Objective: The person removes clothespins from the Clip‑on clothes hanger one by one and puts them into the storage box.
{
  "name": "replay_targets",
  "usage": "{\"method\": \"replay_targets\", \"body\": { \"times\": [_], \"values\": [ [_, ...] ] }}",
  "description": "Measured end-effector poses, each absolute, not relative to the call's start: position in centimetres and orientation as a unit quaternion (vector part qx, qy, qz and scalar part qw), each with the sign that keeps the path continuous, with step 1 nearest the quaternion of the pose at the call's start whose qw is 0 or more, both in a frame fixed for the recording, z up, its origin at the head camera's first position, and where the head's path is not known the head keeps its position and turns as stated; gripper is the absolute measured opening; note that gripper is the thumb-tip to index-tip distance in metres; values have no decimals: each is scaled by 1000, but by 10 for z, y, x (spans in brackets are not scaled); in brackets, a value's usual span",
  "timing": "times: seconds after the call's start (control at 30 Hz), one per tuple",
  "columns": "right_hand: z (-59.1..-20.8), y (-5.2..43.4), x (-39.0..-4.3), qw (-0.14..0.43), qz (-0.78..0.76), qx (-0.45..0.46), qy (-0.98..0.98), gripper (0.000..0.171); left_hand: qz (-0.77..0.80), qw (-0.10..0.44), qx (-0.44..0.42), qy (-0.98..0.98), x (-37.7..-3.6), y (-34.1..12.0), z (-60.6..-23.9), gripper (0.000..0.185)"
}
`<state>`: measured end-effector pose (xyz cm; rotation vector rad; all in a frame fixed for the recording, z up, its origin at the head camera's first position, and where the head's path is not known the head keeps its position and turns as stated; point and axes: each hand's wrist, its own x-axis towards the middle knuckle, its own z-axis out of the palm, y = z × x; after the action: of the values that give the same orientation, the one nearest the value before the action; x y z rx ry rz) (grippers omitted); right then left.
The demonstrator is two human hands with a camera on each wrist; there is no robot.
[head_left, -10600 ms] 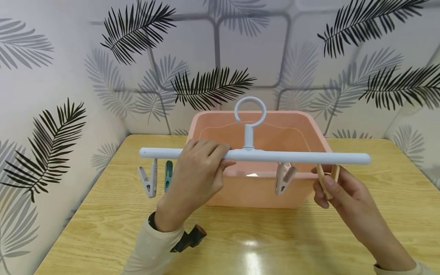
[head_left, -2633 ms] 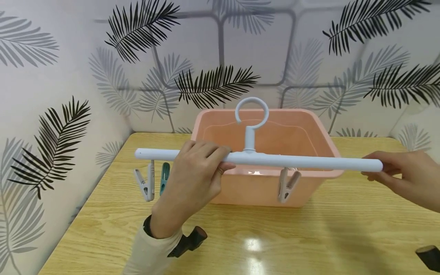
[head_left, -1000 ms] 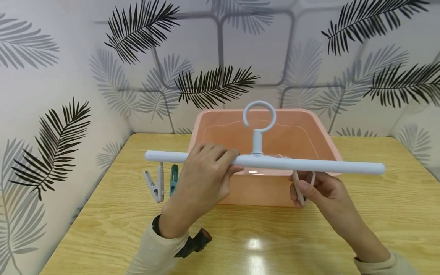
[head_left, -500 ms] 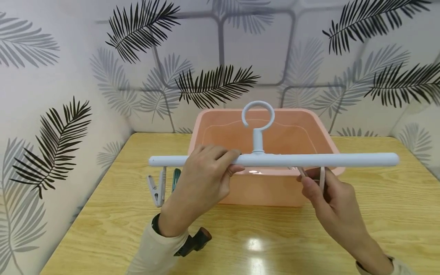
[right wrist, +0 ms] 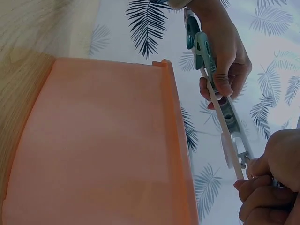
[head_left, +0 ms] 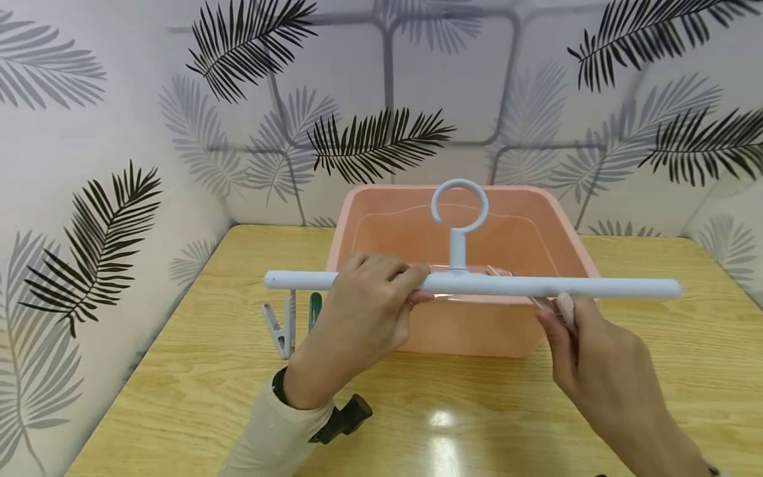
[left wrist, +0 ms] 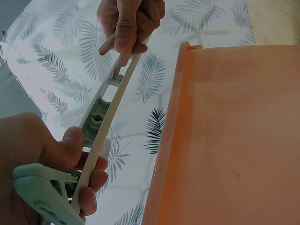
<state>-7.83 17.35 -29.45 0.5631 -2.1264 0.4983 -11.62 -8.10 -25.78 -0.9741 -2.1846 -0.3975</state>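
A pale blue clip hanger [head_left: 507,285] is held level over the near side of a pink basin [head_left: 471,328], its ring hook upward. My left hand [head_left: 363,318] grips its bar left of the hook. Below the bar's right half, my right hand [head_left: 614,364] pinches a greyish-pink clip [head_left: 566,308] between thumb and fingers, partly hidden by them. A grey clip [head_left: 286,328] and a teal clip [head_left: 314,308] hang near the left end. In the right wrist view, teal clips [right wrist: 202,51] sit beside the left hand, and the right hand's fingers meet under the bar.
The basin stands on a wood-grain table [head_left: 179,371] close to a leaf-patterned wall [head_left: 417,79]. Small pale items [head_left: 497,270] show inside the basin. A dark wrist-camera mount [head_left: 346,419] sticks out beside my left wrist.
My right hand held a tan clip at first, then was at the bar's right end. It now pinches the greyish-pink clip, which has moved rightward. No tan clip shows under the bar now.
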Motion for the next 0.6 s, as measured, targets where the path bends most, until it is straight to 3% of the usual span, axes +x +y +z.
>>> {"method": "replay_targets", "body": {
  "times": [0.17, 0.6],
  "values": [
    [-288, 181, -76, 446, 123, 192, -866, 54, -145, 360, -371, -844, -118, -82, -257, 12],
    [-272, 204, -73, 365, 189, 291, -864, 49, -157, 366, -369, -840, -121, -86, -256, 9]
  ]
}}
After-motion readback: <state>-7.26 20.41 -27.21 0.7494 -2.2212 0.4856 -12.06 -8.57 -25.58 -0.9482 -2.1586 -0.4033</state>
